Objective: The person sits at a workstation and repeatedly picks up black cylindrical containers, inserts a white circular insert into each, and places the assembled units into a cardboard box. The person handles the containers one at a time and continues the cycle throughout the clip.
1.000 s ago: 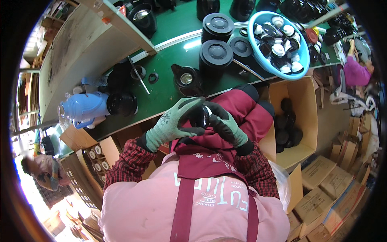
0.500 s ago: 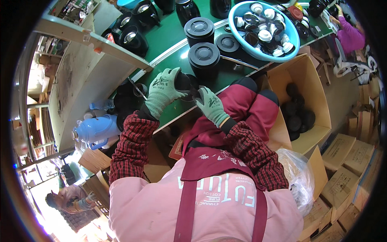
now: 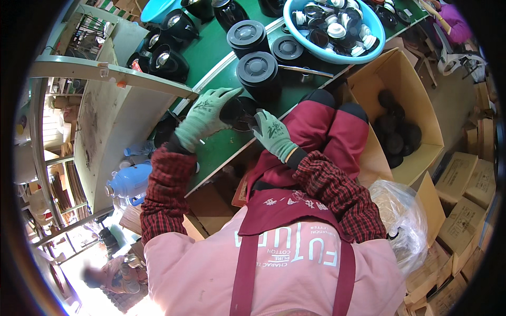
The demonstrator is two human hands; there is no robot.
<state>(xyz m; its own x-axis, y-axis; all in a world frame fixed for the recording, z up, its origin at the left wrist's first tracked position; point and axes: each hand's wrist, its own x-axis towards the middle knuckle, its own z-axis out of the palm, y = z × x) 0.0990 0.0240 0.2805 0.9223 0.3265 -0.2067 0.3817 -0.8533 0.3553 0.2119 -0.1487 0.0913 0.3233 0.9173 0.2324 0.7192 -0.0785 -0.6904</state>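
The left head-worn fisheye looks steeply down from above the wearer's pink fabric shirt (image 3: 205, 274), close at the lower edge; it faces forward, with green-gloved left hand (image 3: 207, 114) and green-gloved right hand (image 3: 274, 137) near mid-view; the flat green workbench (image 3: 224, 152) reaches farther off; black rims the round view.

Over the bench's (image 3: 227, 150) near edge, the green-gloved left hand (image 3: 208, 115) and right hand (image 3: 274, 135) flank a black vessel (image 3: 243, 122), their grip hidden. Beyond stand two lidded black canisters (image 3: 256, 67); rightward along that edge, a light-blue basin (image 3: 331, 56) holds black-and-white stoppers (image 3: 336, 30).
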